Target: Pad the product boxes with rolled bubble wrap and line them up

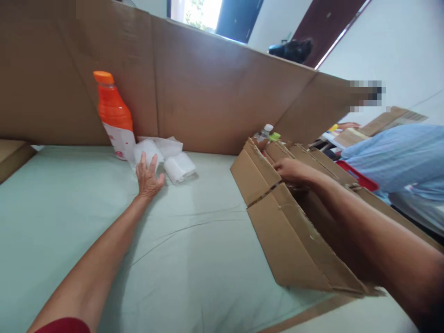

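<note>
My left hand [149,178] reaches to the back of the table with its fingers spread, the fingertips resting on a soft white bundle [149,149] that looks like tissue or thin plastic. Beside it lies a second white bundle [179,167], folded into a pad. Just behind and to the left stands a large orange bottle [115,111] with an orange cap and a white label. My right hand [293,171] dips into a divided cardboard box [267,180] on the right. Its fingers are hidden by the box wall, so what they hold cannot be seen.
A tall cardboard panel [208,92] closes off the back of the pale green table surface [194,240]. Bottles with a white cap [268,127] and a green cap [274,136] poke out of the box's far compartment. At the right is another person in light blue clothing [398,157], near a red tray [359,175].
</note>
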Demonstrator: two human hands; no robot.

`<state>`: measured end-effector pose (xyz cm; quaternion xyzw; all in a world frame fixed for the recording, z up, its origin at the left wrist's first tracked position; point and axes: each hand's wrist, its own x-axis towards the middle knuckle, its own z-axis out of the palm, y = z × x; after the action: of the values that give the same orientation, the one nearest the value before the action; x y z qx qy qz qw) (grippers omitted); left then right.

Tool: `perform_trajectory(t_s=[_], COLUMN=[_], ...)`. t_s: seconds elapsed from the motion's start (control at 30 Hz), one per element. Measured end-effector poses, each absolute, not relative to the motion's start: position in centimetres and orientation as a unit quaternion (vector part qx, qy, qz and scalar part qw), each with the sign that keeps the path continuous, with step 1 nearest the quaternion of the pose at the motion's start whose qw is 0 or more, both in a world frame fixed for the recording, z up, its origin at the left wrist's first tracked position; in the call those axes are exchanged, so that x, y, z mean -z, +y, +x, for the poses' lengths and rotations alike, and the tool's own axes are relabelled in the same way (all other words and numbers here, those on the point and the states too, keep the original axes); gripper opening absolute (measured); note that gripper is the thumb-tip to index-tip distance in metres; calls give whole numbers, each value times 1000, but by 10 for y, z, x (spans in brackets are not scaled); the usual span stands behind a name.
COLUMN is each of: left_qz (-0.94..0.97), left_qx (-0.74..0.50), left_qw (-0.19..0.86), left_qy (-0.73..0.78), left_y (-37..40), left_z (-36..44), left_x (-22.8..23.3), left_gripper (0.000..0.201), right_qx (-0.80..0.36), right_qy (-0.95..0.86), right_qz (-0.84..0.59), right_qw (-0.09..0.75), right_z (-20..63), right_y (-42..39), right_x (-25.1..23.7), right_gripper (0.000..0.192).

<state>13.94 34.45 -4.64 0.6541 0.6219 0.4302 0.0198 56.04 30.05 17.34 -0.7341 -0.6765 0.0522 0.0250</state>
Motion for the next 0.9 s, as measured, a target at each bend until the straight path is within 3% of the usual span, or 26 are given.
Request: perform_trajectory(t_s=[0.07,0.17,0.27,0.4,0.57,0.8,0.9], left_qz=[642,626,607,587,563,548,542], left_qx=[-446,-464,-481,-504,-520,-525,-528], left_qw=[32,37,36,36,41,59,64], left_qy=[623,626,631,633,640,649,651], left_y=[346,349,352,354,358,362,362], left_z=[139,136,134,130,129,130,132], left_x=[45,45,47,49,52,55,55], left_gripper=[72,64,63,61,61,57,56], right_qx=[-7,61,0,-135,-248,-154,-138], right_qy=[-634,-567,-614,-703,-715,-773,-761], right_qz=[-771,-791,-723,-628,-608,-597,-610], right_qw=[60,220,317,306,240,147,171], right_z=[556,533,480,390,324,349,358], right_y=[294,282,280,318,375,368,358], right_x=[-202,-243,-256,-223,-161,-105,-68], right_gripper=[22,19,22,14,20,24,42])
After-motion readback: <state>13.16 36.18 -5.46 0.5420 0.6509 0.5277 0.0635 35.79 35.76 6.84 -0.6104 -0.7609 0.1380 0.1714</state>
